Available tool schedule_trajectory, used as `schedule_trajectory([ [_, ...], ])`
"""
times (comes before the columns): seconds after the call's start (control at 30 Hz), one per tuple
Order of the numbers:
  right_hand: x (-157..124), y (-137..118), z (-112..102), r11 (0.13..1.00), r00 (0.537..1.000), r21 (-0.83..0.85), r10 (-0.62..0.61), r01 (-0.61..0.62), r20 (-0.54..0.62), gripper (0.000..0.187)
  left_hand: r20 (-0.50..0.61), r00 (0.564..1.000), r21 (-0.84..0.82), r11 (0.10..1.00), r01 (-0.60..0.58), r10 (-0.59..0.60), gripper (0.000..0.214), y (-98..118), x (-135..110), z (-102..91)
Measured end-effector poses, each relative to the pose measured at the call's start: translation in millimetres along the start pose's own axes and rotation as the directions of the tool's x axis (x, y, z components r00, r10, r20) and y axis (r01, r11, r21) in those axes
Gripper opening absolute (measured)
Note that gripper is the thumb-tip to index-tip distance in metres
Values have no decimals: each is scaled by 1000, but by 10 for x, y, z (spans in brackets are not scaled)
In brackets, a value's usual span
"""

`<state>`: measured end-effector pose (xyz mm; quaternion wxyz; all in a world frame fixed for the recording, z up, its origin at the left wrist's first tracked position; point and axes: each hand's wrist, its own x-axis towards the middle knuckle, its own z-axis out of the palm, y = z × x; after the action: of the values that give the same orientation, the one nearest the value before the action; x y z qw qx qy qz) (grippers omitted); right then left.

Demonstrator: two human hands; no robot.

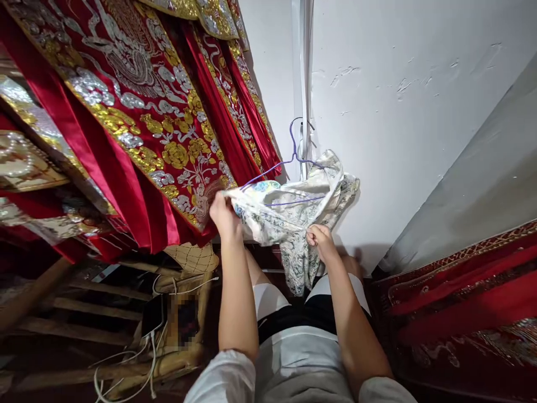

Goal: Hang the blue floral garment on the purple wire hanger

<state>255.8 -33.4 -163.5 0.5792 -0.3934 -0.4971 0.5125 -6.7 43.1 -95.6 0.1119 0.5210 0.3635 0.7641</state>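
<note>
A light patterned garment (293, 252) hangs in front of me on a purple wire hanger (294, 154). The hanger's hook rests at a white pipe running up the wall, and part of its frame shows through the garment's opening. With closed fingers, my left hand (225, 217) grips the garment's left shoulder edge. My right hand (321, 239) pinches the cloth lower down, near the middle of the front. Between both hands the neckline is spread, and the lower part droops in folds over my lap.
Red embroidered drapes (168, 112) with gold and silver trim hang at the left. Below them stands a wooden slatted chair (100, 305) with white cables (153, 358) and a dark phone-like device. A white wall (398, 123) is ahead; red cloth (474, 296) lies at the right.
</note>
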Motion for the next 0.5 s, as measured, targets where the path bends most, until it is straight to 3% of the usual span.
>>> schedule_trajectory([
  [0.03, -24, -53, -20, 1000, 999, 16, 12, -13, 32, 31, -34, 993, -57, 992, 112, -114, 37, -60, -184, -39],
  [0.1, -73, -170, -61, 998, 988, 17, 65, -68, 143, 29, -76, 908, -217, 896, 387, -411, 39, -133, -608, -26],
  [0.2, -153, -318, -128, 971, 888, -128, 238, -204, 394, 27, -19, 793, -318, 756, 572, -608, 38, -154, -1152, 159],
  [0.27, -189, -375, -171, 937, 816, -253, 337, -241, 469, 29, 45, 738, -356, 679, 642, -674, 34, -113, -1340, 329],
  [0.3, -193, -388, -189, 927, 815, -283, 357, -247, 457, 31, 75, 717, -371, 648, 665, -693, 31, -74, -1381, 411],
  [0.37, -172, -377, -212, 935, 882, -260, 322, -240, 344, 35, 128, 697, -401, 606, 687, -706, 25, 51, -1399, 548],
  [0.43, -127, -326, -218, 960, 961, -200, 227, -194, 157, 42, 227, 717, -402, 607, 686, -660, 23, 239, -1395, 638],
  [0.5, -92, -261, -216, 974, 991, -180, 136, -135, -8, 48, 416, 729, -328, 658, 678, -543, 29, 474, -1414, 683],
])
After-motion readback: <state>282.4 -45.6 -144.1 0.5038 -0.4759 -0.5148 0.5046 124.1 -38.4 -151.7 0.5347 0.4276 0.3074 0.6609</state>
